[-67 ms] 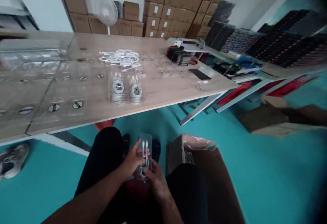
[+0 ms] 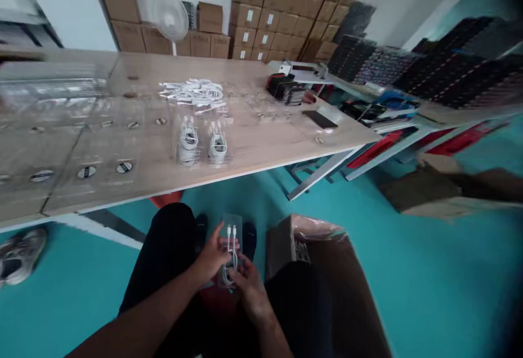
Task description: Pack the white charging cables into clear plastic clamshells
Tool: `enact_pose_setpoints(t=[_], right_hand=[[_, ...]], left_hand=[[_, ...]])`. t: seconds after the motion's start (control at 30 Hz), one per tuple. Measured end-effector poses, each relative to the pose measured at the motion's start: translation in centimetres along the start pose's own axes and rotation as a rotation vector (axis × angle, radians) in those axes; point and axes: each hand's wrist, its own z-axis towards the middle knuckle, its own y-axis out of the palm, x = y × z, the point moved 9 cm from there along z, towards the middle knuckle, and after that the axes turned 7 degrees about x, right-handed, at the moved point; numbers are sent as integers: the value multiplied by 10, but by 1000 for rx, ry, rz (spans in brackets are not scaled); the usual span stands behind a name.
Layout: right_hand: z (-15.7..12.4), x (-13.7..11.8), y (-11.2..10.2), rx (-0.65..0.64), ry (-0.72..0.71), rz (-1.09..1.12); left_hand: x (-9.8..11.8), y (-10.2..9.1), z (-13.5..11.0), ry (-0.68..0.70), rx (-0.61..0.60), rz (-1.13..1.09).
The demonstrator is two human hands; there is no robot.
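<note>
- Table [image 2: 261,145], 12 o'clock: near edge lies beyond your work.
- Your left hand [image 2: 213,257]: half-curled, holding the tray's 9 o'clock side.
- Your right hand [image 2: 250,286]: partly closed, gripping around 4 o'clock.
- Clear tray [image 2: 233,220], 6 o'clock in view: judged light, slippery, easily creased; take side edges.
- White cable [image 2: 236,261], against tray: probably soft, springy; pinch the coil.
- Plugs [image 2: 229,230], cable's 12 o'clock end: likely stiff; spare their necks.

- We see soft, rather dim indoor light.
- We catch glare on the clear plastic trays [image 2: 53,88].
- We find the right edge darkened, the carton [image 2: 425,192] near it blurred.
- We notice wide-angle stretching toward the sides.
</note>
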Motion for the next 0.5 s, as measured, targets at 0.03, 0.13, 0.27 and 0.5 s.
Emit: enact_pose_setpoints(t=[0.03, 0.13, 0.27, 0.5], right_hand=[[0, 0, 2, -8, 1, -4], [-3, -1, 8, -23, 0, -18], [-7, -5, 13, -10, 8, -27], [-13, -19, 12, 67, -59, -145]], left_hand=[[0, 0, 0, 6, 4, 14], [-1, 0, 0, 4, 5, 43], [2, 2, -3, -20, -1, 10], [6, 7, -3, -123, -28, -216]])
